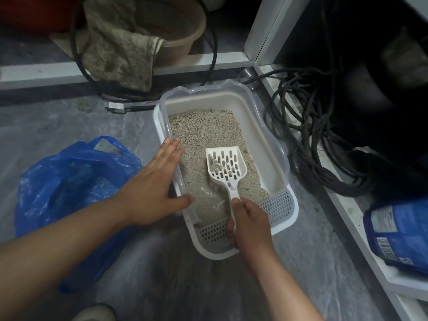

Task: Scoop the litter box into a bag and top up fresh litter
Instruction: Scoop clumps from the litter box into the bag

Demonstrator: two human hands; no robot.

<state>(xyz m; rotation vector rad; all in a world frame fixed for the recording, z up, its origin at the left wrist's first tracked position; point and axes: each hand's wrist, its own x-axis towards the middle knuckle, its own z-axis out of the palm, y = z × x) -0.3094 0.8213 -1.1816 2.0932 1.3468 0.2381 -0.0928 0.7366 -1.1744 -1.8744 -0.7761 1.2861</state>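
Scoop (224, 166) sits over the litter (208, 135) mid-box (273, 158), a few grey clumps in its slots. Right hand (249, 224) clenched on the handle at the near grate. Left hand (152, 184) spread flat on the left rim, gripping nothing. Blue bag (69, 181) just left on the floor; litter sack (398, 232) far right; cables (308, 126) behind.

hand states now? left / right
Left hand: open, flat on the litter box left rim, holding nothing.
Right hand: closed on the scoop handle.
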